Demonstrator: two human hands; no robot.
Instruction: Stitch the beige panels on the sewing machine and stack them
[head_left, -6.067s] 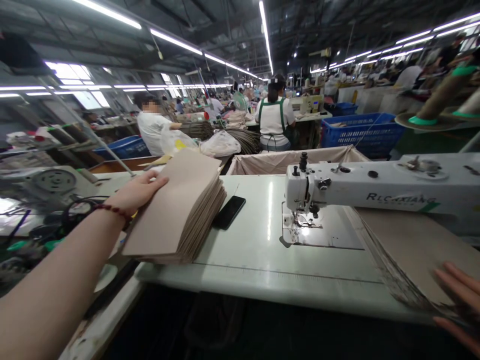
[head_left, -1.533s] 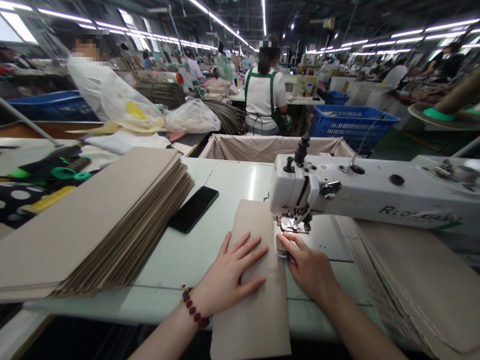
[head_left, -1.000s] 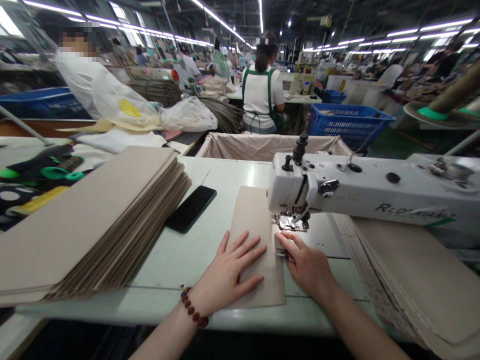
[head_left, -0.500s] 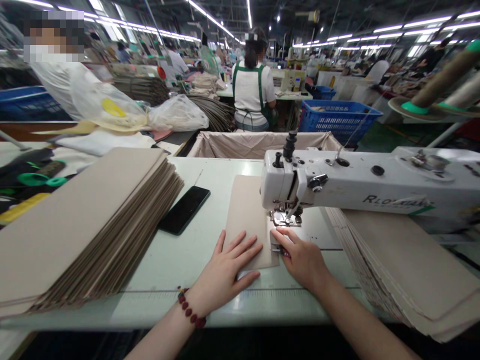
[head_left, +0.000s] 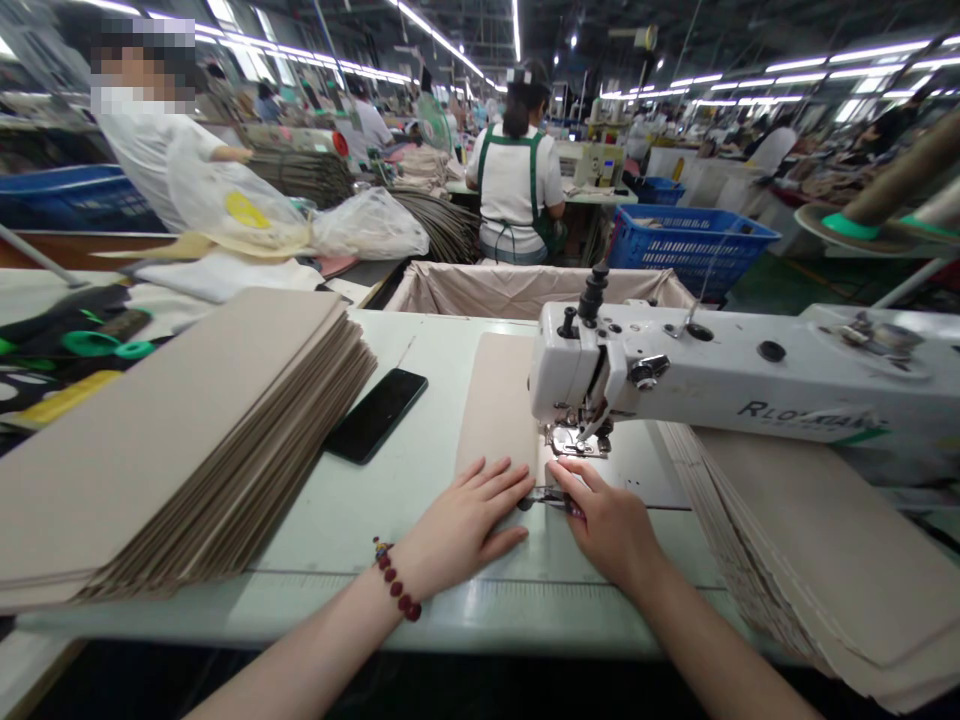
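A beige panel (head_left: 495,400) lies on the pale green table, its right edge running under the presser foot (head_left: 579,442) of a white sewing machine (head_left: 675,365). My left hand (head_left: 480,510) rests flat across the panel's near end, fingers stretched out. Just in front of the presser foot is my right hand (head_left: 607,515), index finger at the panel's edge and the other fingers curled under. A small metal piece (head_left: 547,496) shows between the hands, beside the curled right fingers; whether they hold it or it is fixed to the table cannot be told.
A tall stack of beige panels (head_left: 202,410) stands at the left, with a black phone (head_left: 379,415) beside it. More panels (head_left: 817,540) lie right, partly beneath the machine arm. Behind the table are a cloth-lined bin (head_left: 517,288), a blue crate (head_left: 690,240) and co-workers.
The panel has slid away from me under the machine, and its near end has moved forward. More of the metal piece shows. Both hands stay close to the presser foot; the view has shifted slightly.
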